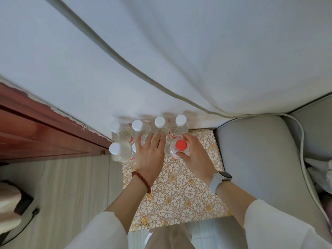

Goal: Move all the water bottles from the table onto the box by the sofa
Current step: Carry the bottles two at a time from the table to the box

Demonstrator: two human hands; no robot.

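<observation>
These clear plastic water bottles [136, 133] look full, so each one probably has some heft, with thin walls that give if squeezed. I'd grab around the shoulder just under the cap. 6 white caps show plus the 1 red-capped clear bottle [180, 148], all upright and bunched at the far end of the floral-patterned gold and white box top [179, 191] beside the grey sofa [251, 159]. Right hand [195, 155] is curled around the red-capped one. Left hand [149, 151] lies flat, fingers straight, on the middle bottles.

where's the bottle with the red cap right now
In the head view, the red-capped bottle stands on the patterned box, front row, right end of the bottle cluster, gripped by the right hand beside the grey sofa.
</observation>
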